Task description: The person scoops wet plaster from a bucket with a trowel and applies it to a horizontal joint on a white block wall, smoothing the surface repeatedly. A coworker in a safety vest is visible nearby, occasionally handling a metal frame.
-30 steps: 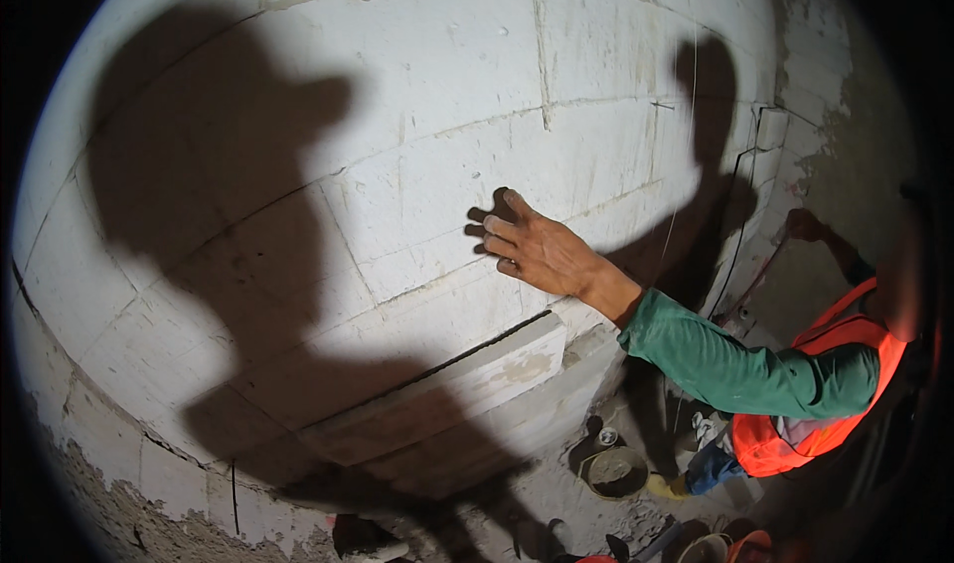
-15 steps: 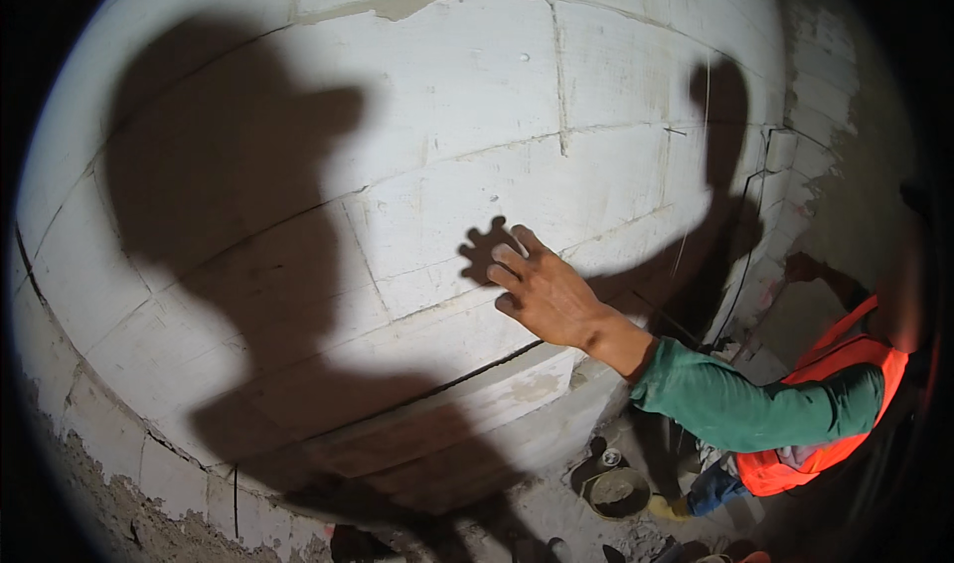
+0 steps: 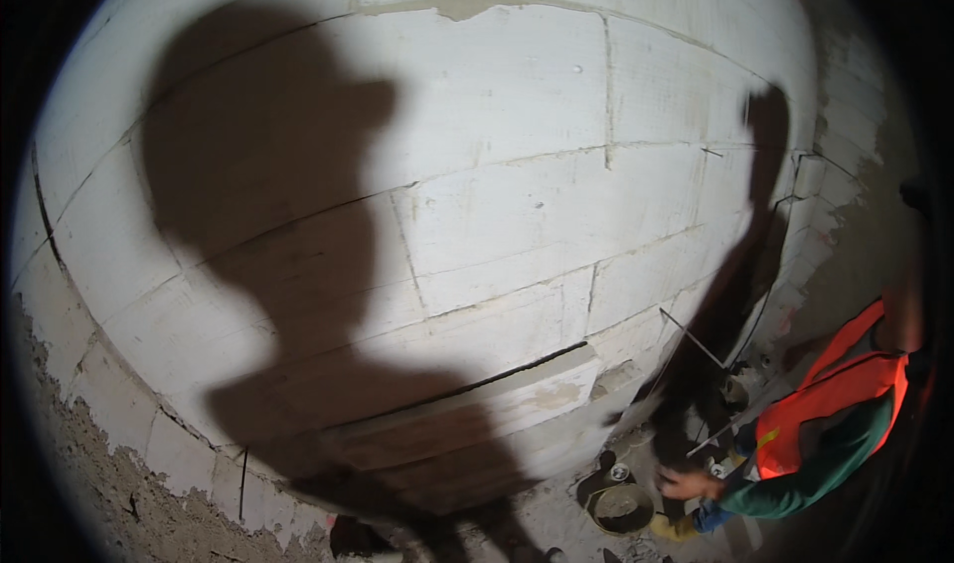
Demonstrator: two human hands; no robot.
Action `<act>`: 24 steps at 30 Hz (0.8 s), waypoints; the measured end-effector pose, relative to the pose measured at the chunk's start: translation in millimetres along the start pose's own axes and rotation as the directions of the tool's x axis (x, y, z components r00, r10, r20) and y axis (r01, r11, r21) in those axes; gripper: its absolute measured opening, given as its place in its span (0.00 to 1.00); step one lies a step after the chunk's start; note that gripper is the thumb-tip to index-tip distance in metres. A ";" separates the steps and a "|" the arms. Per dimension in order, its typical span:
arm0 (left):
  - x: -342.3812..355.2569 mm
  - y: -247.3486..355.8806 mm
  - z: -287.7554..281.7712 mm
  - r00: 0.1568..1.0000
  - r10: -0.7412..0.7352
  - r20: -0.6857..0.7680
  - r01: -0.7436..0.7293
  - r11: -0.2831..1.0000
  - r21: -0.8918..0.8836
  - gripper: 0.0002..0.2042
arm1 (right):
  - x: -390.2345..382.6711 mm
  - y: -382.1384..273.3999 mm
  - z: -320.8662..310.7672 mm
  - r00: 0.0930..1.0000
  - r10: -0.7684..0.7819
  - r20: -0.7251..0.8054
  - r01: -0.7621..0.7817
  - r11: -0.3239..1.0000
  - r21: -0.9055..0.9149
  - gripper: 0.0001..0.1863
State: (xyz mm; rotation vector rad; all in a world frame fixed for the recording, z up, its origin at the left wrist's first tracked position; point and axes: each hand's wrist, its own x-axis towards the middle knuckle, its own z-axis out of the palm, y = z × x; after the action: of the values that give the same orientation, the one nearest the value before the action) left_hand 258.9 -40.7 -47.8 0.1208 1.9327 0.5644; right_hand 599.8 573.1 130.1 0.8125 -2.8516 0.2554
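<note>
Across mid-frame: white block wall (image 3: 507, 225) up, one dark seam (image 3: 527, 366)

Neither of the wearer's hands shows; I cannot tell their grip. Wall courses look laid; the seam, lower centre, seems unfilled. At lower right, a co-worker's hand (image 3: 693, 484), blurred, fingers loosely apart, is near a bucket (image 3: 618, 532); any hold is unclear.

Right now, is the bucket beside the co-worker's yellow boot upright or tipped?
Upright: the bucket has its round mouth facing up, with grey material inside.
</note>
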 end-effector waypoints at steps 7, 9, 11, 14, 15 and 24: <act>-23.2 -27.8 -14.4 0.994 0.090 -0.067 -0.099 0.985 -0.142 0.17 | 95.1 -146.0 220.4 0.638 0.698 0.326 -0.724 0.688 -0.056 0.33; -29.2 -39.1 -16.5 0.983 0.159 -0.094 -0.176 0.961 -0.215 0.15 | 145.2 -146.9 203.9 0.562 0.738 0.373 -0.770 0.632 -0.090 0.34; -33.3 -49.7 -16.4 0.996 0.058 -0.074 -0.078 0.952 -0.295 0.15 | 222.3 -134.4 155.5 0.337 0.853 0.398 -0.871 0.122 0.476 0.25; -40.7 -66.0 -12.8 0.997 0.051 -0.065 -0.069 0.947 -0.314 0.15 | 342.0 -120.2 35.4 0.673 0.737 -0.069 -0.435 0.469 0.769 0.31; -44.4 -72.2 -11.9 0.997 0.023 -0.067 -0.044 0.942 -0.333 0.16 | 379.5 -121.8 -6.3 0.676 0.734 -0.073 -0.468 0.503 0.726 0.31; -100.3 -152.6 1.2 0.975 -0.029 -0.219 -0.120 0.762 -0.637 0.15 | 596.7 -150.1 -190.7 0.677 0.421 -0.604 0.022 0.808 0.588 0.30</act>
State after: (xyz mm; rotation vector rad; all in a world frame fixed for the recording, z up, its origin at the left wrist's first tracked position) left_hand 328.8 -208.6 -30.7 -0.3562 1.8309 1.2986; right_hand 201.0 185.5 455.2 0.3048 -2.0833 1.1986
